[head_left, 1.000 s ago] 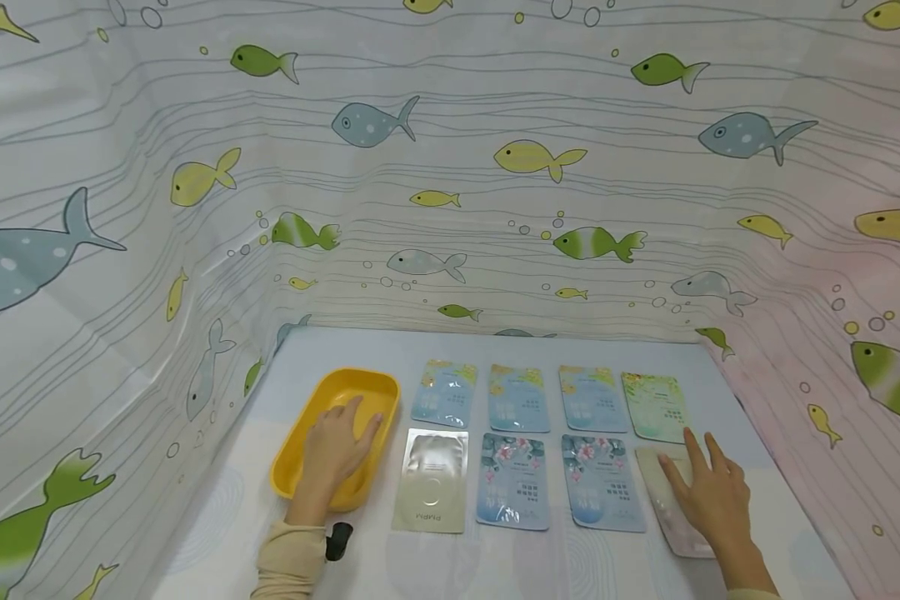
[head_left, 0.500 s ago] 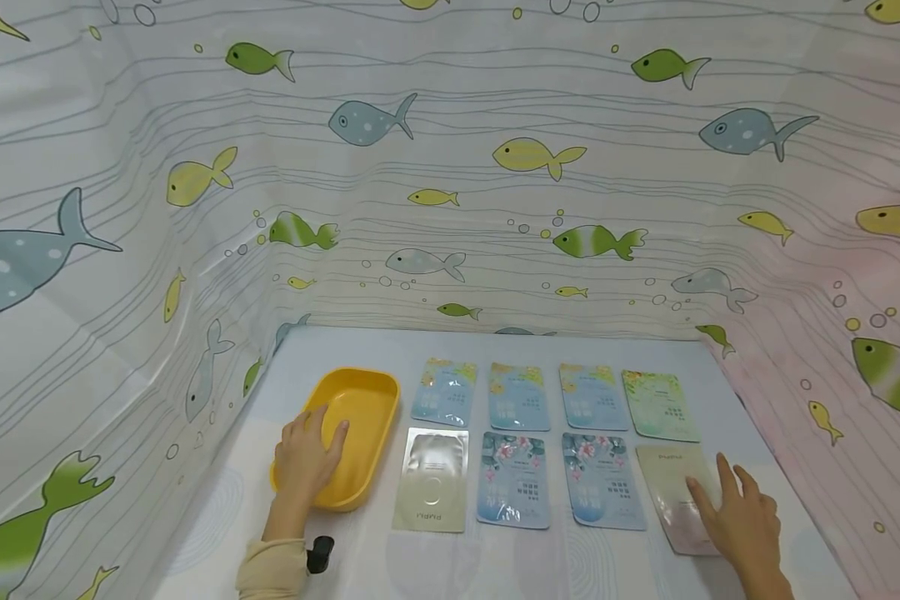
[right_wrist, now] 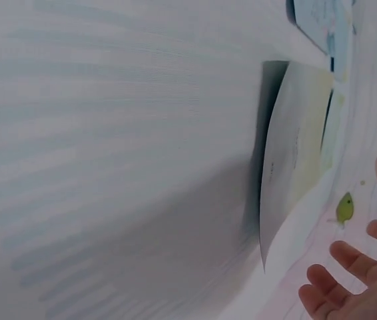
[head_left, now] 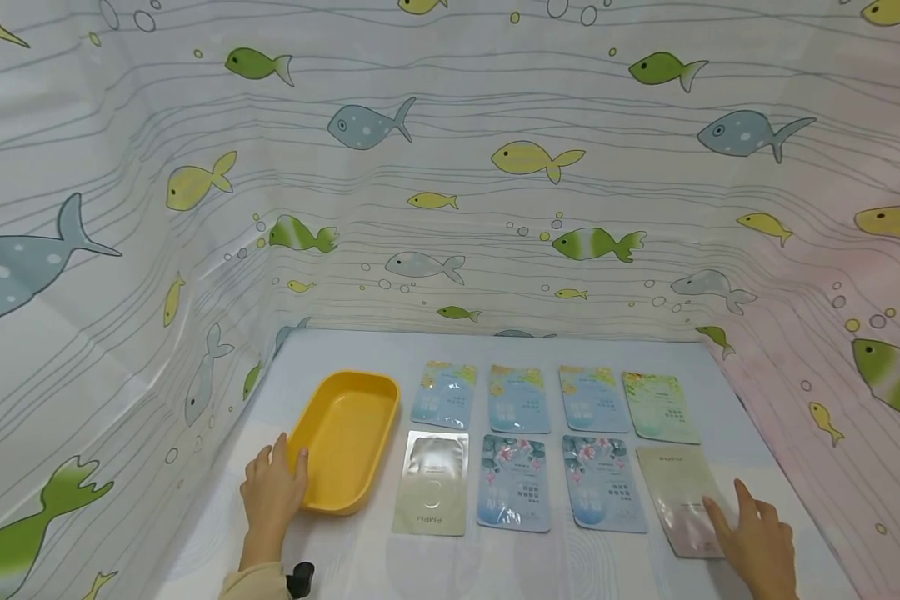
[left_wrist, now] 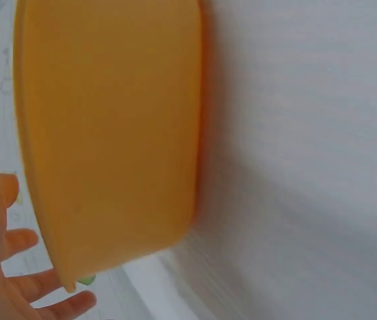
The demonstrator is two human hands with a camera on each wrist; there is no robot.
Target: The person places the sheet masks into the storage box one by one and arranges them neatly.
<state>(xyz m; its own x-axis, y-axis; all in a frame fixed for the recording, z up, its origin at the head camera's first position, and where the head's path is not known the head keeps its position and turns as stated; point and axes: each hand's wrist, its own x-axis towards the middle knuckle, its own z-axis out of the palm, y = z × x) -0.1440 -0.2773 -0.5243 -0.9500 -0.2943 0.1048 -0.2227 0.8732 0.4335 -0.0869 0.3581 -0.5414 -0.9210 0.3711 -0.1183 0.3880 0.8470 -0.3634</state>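
A yellow plastic tray (head_left: pixel 351 446) stands at the left of the table. My left hand (head_left: pixel 272 492) is at its near left corner, fingers spread and holding nothing; in the left wrist view the fingers (left_wrist: pixel 38 285) lie close to the tray's rim, and contact is hard to tell. Flat sachets lie in two rows to the right. My right hand (head_left: pixel 757 537) hovers with loose fingers over the lower right edge of a beige-pink sachet (head_left: pixel 681 500). In the right wrist view that sachet (right_wrist: pixel 294 147) lies apart from the fingers.
The back row has several sachets, blue ones (head_left: pixel 444 393) and a green one (head_left: pixel 660 407). In front lie a silver-beige sachet (head_left: pixel 431 483) and two blue floral ones (head_left: pixel 513 483). Fish-patterned sheeting (head_left: pixel 495 225) encloses the table's back and sides.
My left hand has moved from above the tray's inside to its near left corner. My right hand has drawn back toward the lower right, uncovering the beige-pink sachet.
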